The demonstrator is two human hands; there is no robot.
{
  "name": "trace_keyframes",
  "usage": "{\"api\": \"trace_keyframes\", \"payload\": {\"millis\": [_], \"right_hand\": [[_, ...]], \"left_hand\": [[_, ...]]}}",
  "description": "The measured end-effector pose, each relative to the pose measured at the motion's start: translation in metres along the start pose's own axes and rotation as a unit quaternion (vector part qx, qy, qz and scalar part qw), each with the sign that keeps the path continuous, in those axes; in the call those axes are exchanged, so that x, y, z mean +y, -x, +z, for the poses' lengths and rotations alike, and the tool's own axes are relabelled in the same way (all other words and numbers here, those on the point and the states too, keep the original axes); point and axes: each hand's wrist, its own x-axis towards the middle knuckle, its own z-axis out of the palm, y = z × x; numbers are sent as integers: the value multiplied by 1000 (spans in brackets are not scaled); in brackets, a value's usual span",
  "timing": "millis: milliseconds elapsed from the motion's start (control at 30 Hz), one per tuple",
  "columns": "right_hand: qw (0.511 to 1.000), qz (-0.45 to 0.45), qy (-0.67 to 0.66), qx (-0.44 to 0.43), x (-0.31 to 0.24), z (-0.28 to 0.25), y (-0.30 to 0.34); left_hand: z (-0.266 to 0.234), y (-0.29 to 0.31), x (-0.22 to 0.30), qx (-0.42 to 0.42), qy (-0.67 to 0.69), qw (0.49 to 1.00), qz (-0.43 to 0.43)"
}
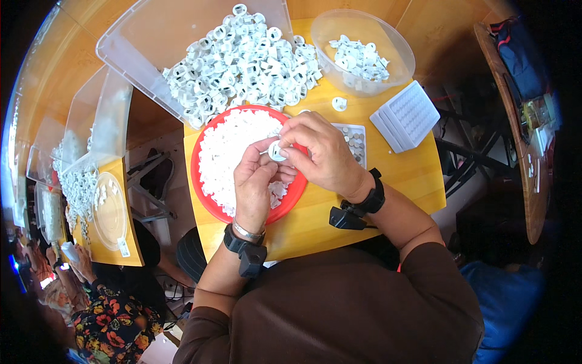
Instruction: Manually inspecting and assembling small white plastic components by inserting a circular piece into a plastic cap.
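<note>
Over the right side of a round red tray (296, 197), my two hands meet at a small round white plastic part (277, 151). My left hand (253, 182) grips it between thumb and fingers from the left. From above right, the thumb and fingertips of my right hand (321, 148) pinch the same part. The fingers hide much of it. Small white plastic pieces (230, 151) fill the tray beneath. Just right of my right hand, partly behind it, lies a shallow white tray (363, 159) with several small round discs.
A clear plastic bin (142, 42) spills a heap of white round parts (242, 67) at the back. Beside it stand a clear round tub (397, 45) and stacked white gridded trays (407, 115). One loose white part (339, 104) lies between. Another person (115, 321) works at the left.
</note>
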Motion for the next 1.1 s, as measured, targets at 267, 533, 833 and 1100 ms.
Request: {"api": "trace_keyframes", "payload": {"millis": [267,533,833,1100], "right_hand": [[1000,-10,18,5,-2,1,0],[999,-14,27,15,0,2,1],[999,-23,26,-26,2,-2,1],[1000,11,-26,-5,11,-4,0]], "left_hand": [[1,-1,1,0,18,1000,11],[1,-1,4,0,6,1000,-6],[1,-2,2,2,6,1000,-8],[1,-2,2,11,5,1000,-22]]}}
